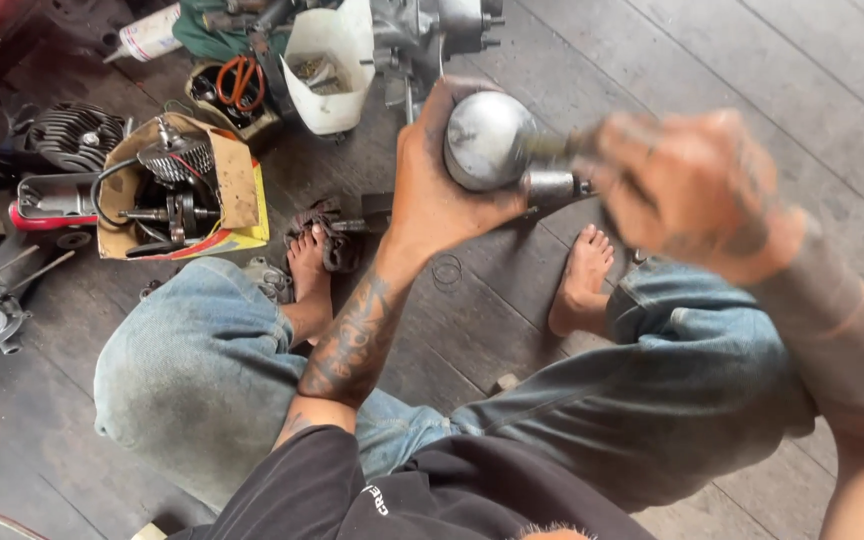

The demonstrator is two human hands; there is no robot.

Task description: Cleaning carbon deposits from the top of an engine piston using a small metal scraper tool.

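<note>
My left hand (430, 178) grips a round grey metal piston (486, 138) with its domed top facing up, held in front of me above the floor. My right hand (697, 190) is blurred by motion just to the right of it, with its fingers closed round a thin tool or pin (550, 146) that meets the piston's side. I sit on the wooden floor in jeans, knees apart, bare feet below the piston.
A cardboard box (237, 185) with an engine crankshaft and cylinder lies at the left. A cut white plastic jug (327, 65) holding small parts stands at the top, next to an engine block (432, 30). A finned cylinder (74, 135) and a small ring (446, 270) lie on the planks.
</note>
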